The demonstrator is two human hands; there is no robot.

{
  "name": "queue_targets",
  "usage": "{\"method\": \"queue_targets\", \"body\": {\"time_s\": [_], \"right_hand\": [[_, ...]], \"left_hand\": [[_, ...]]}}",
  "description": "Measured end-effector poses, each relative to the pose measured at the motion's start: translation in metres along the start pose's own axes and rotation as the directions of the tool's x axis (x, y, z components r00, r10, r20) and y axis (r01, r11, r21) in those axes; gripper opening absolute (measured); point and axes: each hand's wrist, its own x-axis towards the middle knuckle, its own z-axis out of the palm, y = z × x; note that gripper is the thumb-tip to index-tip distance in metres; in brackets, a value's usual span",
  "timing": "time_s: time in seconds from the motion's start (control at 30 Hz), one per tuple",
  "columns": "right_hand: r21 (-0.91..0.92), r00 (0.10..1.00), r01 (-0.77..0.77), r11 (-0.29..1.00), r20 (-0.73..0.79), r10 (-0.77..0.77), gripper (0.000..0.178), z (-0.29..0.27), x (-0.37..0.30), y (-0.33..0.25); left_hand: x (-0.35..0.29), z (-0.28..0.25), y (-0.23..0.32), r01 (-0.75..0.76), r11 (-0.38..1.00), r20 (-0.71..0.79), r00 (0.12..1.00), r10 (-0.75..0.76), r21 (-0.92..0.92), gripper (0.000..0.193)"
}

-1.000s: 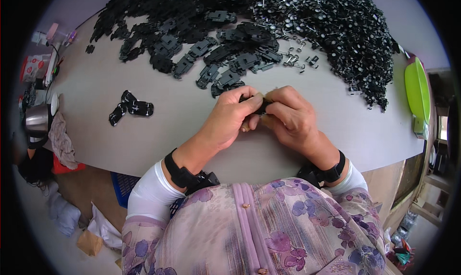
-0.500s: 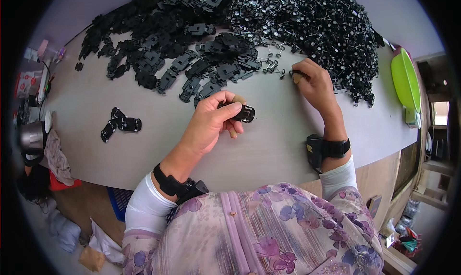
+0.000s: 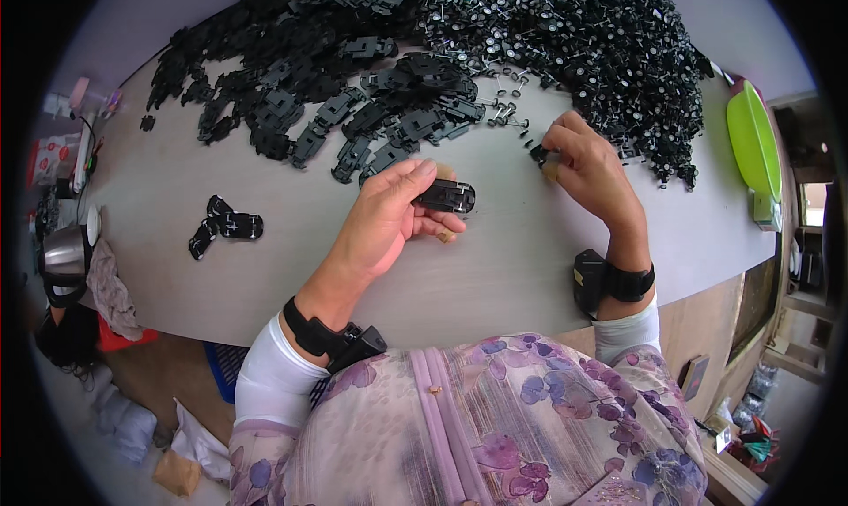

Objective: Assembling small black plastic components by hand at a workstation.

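Note:
My left hand (image 3: 375, 210) holds a black toy car base (image 3: 446, 196) between thumb and fingers, above the middle of the table. Bright metal shows across the underside of the base. My right hand (image 3: 587, 166) is closed in a pinch at the front edge of the heap of wheel axles (image 3: 618, 73). A small black wheel axle (image 3: 537, 154) sticks out from its fingertips, partly hidden by them. A few loose wheel axles (image 3: 505, 116) lie just beyond that hand. On the left, several black toy car bases (image 3: 238, 226) with metal axles lie together.
A large pile of black plastic car bases (image 3: 283, 113) spreads over the far left of the table (image 3: 495, 285). A lime green basin (image 3: 751, 144) stands at the right edge. Near the left edge are a metal kettle (image 3: 66, 252) and a crumpled cloth (image 3: 113, 290).
My right hand has drawn slightly back toward me and to the right, still pinching. My left thumb has slid back, so more of the car base shows.

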Motion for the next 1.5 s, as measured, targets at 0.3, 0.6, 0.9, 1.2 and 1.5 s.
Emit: {"method": "queue_targets", "body": {"time_s": [0.3,0.6,0.9,1.2,1.5], "right_hand": [[-0.071,0.976,0.219,0.973,0.009,-0.219,0.012,0.005,0.003,0.008],[0.293,0.892,0.452,0.842,-0.129,-0.434,0.022,0.038,-0.012,-0.059],[0.115,0.868,0.489,0.865,-0.158,-0.470,0.021,0.059,-0.016,-0.069],[0.101,0.854,0.511,0.854,-0.169,-0.491,0.014,0.059,-0.018,-0.078],[0.278,0.883,0.469,0.839,-0.132,-0.450,0.033,0.067,-0.021,-0.080]], "left_hand": [[0.001,-0.003,0.000,0.055,0.998,0.060,0.997,-0.054,-0.018,0.037],[0.003,-0.006,-0.005,0.091,0.983,0.078,0.994,-0.080,-0.157,0.034],[0.002,-0.002,-0.005,0.113,0.973,0.127,0.988,-0.088,-0.203,0.019],[-0.001,-0.001,-0.008,0.035,0.995,0.126,0.992,-0.023,-0.096,0.020],[-0.015,0.000,-0.004,-0.051,0.985,-0.005,0.999,0.053,0.164,0.016]]}}
